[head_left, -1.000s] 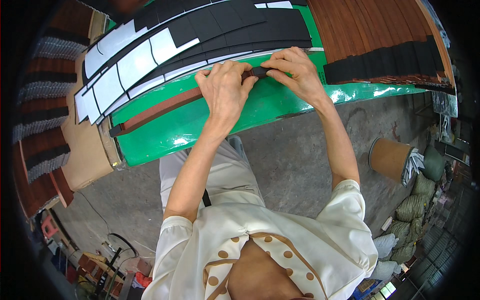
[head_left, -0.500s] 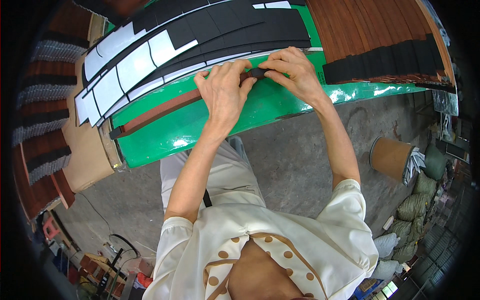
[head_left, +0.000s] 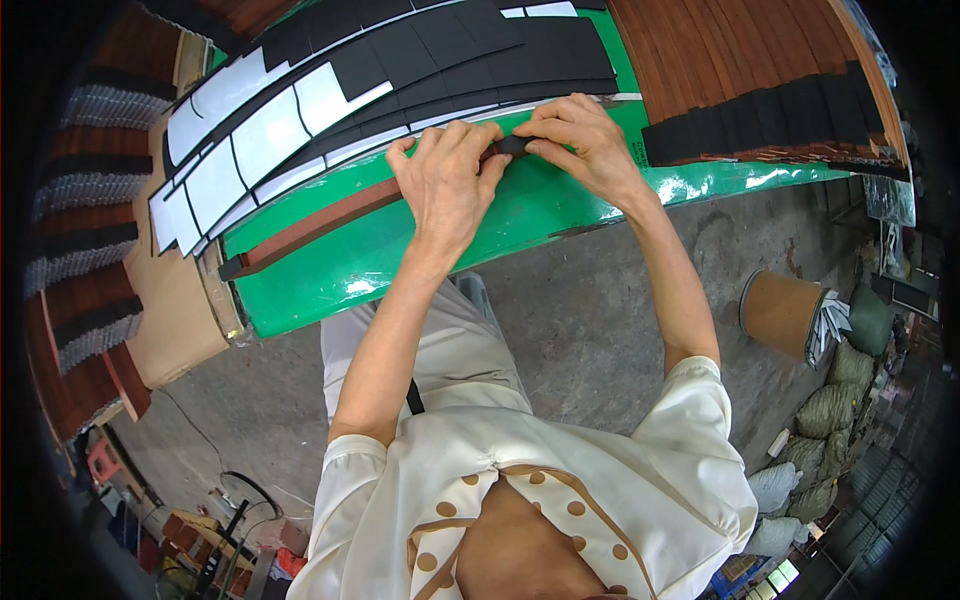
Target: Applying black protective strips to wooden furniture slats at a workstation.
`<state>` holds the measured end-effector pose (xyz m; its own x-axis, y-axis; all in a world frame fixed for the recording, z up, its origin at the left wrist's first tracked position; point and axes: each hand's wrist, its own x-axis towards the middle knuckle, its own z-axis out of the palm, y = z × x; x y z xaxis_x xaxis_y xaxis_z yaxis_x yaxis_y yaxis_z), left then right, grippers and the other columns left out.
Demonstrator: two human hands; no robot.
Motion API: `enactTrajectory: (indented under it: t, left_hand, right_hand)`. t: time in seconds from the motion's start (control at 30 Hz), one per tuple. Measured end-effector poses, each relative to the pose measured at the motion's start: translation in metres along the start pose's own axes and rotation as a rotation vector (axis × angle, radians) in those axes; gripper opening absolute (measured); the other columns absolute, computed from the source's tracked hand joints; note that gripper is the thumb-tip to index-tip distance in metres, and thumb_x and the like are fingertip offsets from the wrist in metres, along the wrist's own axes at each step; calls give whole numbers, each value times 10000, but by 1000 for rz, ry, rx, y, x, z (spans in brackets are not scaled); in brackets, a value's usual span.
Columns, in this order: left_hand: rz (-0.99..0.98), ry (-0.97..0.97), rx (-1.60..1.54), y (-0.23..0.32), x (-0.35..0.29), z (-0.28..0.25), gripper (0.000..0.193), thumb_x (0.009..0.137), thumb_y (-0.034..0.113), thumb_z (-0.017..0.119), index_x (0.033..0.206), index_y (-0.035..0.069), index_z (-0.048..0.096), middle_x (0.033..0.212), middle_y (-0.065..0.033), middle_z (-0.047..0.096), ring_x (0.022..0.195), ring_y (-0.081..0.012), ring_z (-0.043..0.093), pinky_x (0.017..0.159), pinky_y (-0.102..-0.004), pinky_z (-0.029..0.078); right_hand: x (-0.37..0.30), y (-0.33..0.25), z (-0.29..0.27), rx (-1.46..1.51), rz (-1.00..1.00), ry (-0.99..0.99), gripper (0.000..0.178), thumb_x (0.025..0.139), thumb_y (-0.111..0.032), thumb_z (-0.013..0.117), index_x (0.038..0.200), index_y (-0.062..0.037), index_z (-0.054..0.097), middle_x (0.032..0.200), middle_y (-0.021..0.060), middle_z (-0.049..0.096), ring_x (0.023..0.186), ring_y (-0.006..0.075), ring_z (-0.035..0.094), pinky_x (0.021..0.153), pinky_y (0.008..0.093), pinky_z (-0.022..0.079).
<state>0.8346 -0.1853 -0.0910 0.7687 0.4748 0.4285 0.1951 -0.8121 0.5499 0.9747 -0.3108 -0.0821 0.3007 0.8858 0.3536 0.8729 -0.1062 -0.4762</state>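
A long narrow reddish-brown slat (head_left: 330, 222) lies along the front of the green tabletop, with a black wrap (head_left: 231, 268) round its left end. My left hand (head_left: 445, 185) is closed over the slat near its right end, thumb on the near side and fingers on the far side. At that end is a dark black piece of wrap (head_left: 513, 146), partly covered by my fingertips. My right hand (head_left: 590, 155) pinches this wrap between thumb and fingers, its fingertips close to those of the left.
Behind my hands lie overlapping black sheets (head_left: 450, 45) and white-backed sheets (head_left: 270, 125). Reddish-brown slats with black ends (head_left: 740, 60) are stacked at the right; more bundles (head_left: 95, 200) stand at the left. A brown drum (head_left: 780, 315) stands on the floor, near several sacks (head_left: 825, 435).
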Motion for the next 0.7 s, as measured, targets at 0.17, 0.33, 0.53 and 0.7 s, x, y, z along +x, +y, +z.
enactTrajectory:
  t: [0.17,0.33,0.53,0.7]
  left_hand:
    - [5,-20,13,-1,-1,-2,224,679,196,721,881,139,642,789,31,611,780,-163,551,817,-388,293]
    - [44,-4,-21,-1,-2,-2,204,702,205,711,884,145,641,789,33,602,776,-158,553,841,-404,292]
    - [76,0,-23,-1,-3,0,152,747,182,677,891,143,646,784,31,583,762,-145,557,868,-420,290]
    - [77,-23,-1,-4,-1,-1,137,761,170,664,893,137,650,789,33,573,767,-138,559,862,-421,295]
  right_hand:
    - [-2,0,-5,174,107,24,237,747,-136,672,975,-76,662,965,37,612,943,208,540,814,331,436]
    - [-8,5,-9,112,151,-22,248,749,-96,671,995,-64,660,989,54,610,955,201,547,819,314,445]
    - [-9,6,-7,158,167,-6,214,745,-88,675,956,-51,667,955,60,615,933,198,555,787,301,454]
    - [-7,6,-5,118,108,17,197,758,-91,666,948,-40,658,956,72,614,927,213,565,792,308,452]
